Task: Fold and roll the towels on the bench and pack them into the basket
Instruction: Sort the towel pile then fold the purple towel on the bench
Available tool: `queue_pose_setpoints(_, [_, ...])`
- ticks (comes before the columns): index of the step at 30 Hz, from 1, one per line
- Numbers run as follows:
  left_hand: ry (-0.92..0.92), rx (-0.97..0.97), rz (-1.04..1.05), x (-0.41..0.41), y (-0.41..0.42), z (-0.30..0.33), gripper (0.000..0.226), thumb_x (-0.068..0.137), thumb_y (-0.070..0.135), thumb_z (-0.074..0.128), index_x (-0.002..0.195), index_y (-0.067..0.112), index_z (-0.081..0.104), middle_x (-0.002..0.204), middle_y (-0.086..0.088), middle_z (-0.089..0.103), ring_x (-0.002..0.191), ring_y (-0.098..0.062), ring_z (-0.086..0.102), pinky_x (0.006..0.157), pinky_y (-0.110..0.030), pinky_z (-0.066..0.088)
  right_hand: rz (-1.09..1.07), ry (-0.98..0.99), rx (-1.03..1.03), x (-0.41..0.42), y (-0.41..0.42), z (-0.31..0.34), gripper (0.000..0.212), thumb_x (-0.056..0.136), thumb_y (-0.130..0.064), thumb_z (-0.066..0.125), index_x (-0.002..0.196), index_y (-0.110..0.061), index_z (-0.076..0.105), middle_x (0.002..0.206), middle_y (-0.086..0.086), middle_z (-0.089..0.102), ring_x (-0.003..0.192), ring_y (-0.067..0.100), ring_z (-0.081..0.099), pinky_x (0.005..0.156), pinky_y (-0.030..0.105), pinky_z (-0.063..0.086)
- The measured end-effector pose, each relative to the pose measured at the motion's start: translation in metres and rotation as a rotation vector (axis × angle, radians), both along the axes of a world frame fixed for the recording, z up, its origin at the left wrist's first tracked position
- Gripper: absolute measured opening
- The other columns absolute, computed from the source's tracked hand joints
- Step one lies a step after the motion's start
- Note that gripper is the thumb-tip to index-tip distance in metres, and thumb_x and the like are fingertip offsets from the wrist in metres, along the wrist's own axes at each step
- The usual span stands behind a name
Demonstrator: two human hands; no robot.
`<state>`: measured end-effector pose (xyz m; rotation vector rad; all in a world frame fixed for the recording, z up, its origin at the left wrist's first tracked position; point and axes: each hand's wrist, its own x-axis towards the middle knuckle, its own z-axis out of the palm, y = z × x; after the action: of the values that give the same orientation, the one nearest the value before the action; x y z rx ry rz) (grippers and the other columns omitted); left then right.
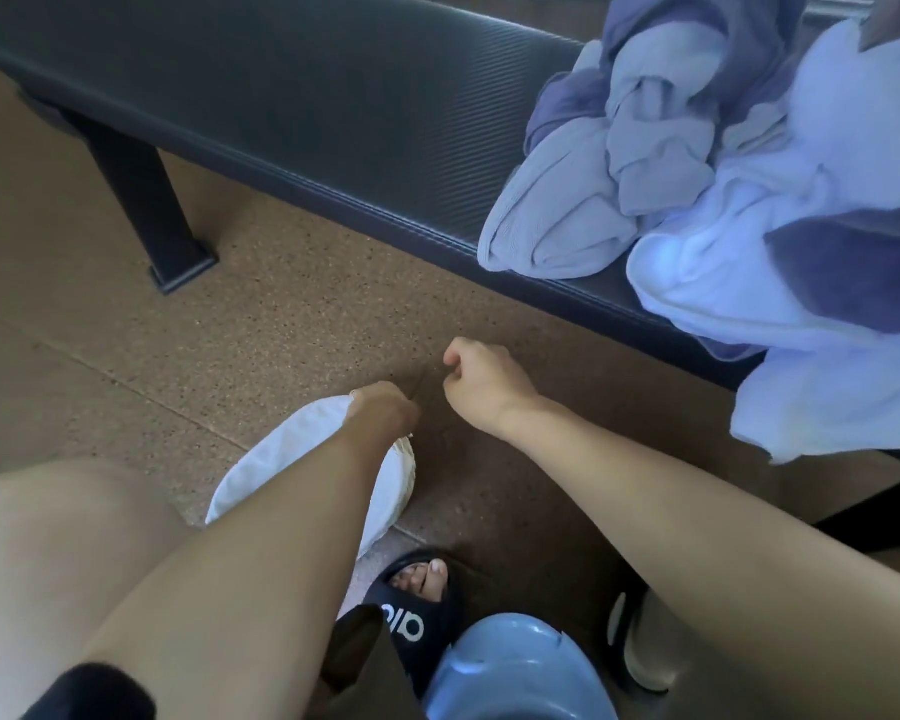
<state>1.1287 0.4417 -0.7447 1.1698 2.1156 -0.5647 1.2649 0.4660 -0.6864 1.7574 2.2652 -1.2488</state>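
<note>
Dark ribbed bench (292, 96) with crumpled blue towels (707, 163) heaped at its right end.

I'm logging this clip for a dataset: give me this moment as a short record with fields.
towels: blue pile, unfolded, on the bench's right end, partly hanging over the edge
bench: dark, padded
basket: white-lined, on the floor
left hand: at the basket's rim, grip unclear
right hand: fingers curled, above the floor, nothing seen in it
packed: no towels seen in the basket
</note>
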Motion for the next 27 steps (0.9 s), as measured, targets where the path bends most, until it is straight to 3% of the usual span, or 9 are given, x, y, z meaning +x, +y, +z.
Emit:
queue_pose_setpoints(6, [0.059,0.102,0.064,-0.001,0.035,0.060,0.049,0.099,0.021,0.052,0.145,0.003,0.045,0.147,-0.019,0.048,0.131,-0.033,0.053,0.101,-0.041,0.050,0.084,0.103,0.143,0.002,0.007,0.046,0.033,0.099,-0.015,0.056,0.132,-0.016,0.056,0.125,0.007,0.061,0.111,0.023,0.060,0.089,0.035,0.052])
queue_pose_setpoints(9, [0.109,0.253,0.039,0.001,0.052,0.113,0.043,0.094,0.015,0.052,0.134,0.001,0.055,0.134,-0.021,0.058,0.117,-0.034,0.063,0.091,-0.041,0.053,0.092,0.205,0.294,0.007,0.007,0.078,0.031,0.095,-0.012,0.058,0.126,-0.014,0.060,0.115,0.008,0.068,0.104,0.026,0.064,0.086,0.041,0.055])
queue_pose_setpoints(11, [0.067,0.358,-0.010,0.005,0.056,0.150,0.034,0.084,0.016,0.049,0.114,0.008,0.063,0.113,-0.016,0.067,0.099,-0.034,0.068,0.085,-0.039,0.058,0.045,0.281,0.435,0.013,0.011,0.100,0.022,0.093,-0.008,0.057,0.114,-0.011,0.062,0.101,0.009,0.070,0.092,0.026,0.064,0.079,0.045,0.056])
queue_pose_setpoints(14, [0.037,0.495,-0.055,0.019,0.058,0.198,0.024,0.078,0.018,0.049,0.095,0.008,0.062,0.101,-0.017,0.069,0.092,-0.036,0.068,0.078,-0.037,0.056,-0.050,0.361,0.604,0.025,0.017,0.136,0.015,0.090,-0.007,0.056,0.104,-0.010,0.062,0.085,0.007,0.069,0.080,0.026,0.061,0.068,0.039,0.051])
queue_pose_setpoints(19, [-0.057,0.816,-0.100,0.053,0.063,0.246,0.020,0.090,0.027,0.050,0.105,0.015,0.058,0.101,-0.006,0.065,0.088,-0.029,0.063,0.084,-0.041,0.056,-0.249,0.470,0.851,0.051,0.037,0.178,0.015,0.087,-0.012,0.057,0.101,-0.012,0.061,0.082,0.003,0.066,0.077,0.023,0.061,0.068,0.038,0.051])
queue_pose_setpoints(21, [-0.135,0.888,-0.138,0.063,0.065,0.254,0.024,0.094,0.024,0.048,0.115,0.014,0.054,0.108,-0.006,0.063,0.095,-0.029,0.059,0.088,-0.043,0.053,-0.283,0.427,0.978,0.069,0.053,0.184,0.022,0.085,-0.011,0.059,0.107,-0.012,0.061,0.094,0.005,0.066,0.086,0.025,0.061,0.073,0.040,0.053])
queue_pose_setpoints(24, [-0.222,0.955,-0.191,0.075,0.068,0.254,0.038,0.096,0.024,0.048,0.133,0.014,0.048,0.122,-0.008,0.060,0.105,-0.028,0.056,0.088,-0.038,0.048,-0.281,0.141,1.197,0.097,0.077,0.189,0.040,0.079,-0.012,0.056,0.119,-0.016,0.061,0.111,0.008,0.060,0.102,0.030,0.055,0.082,0.039,0.044])
queue_pose_setpoints(27, [-0.297,0.963,-0.228,0.082,0.075,0.240,0.050,0.097,0.027,0.049,0.145,0.019,0.039,0.132,-0.010,0.053,0.116,-0.029,0.053,0.089,-0.037,0.044,-0.249,-0.119,1.164,0.114,0.101,0.185,0.057,0.081,-0.030,0.055,0.138,-0.023,0.052,0.130,0.011,0.053,0.122,0.036,0.047,0.099,0.042,0.035])
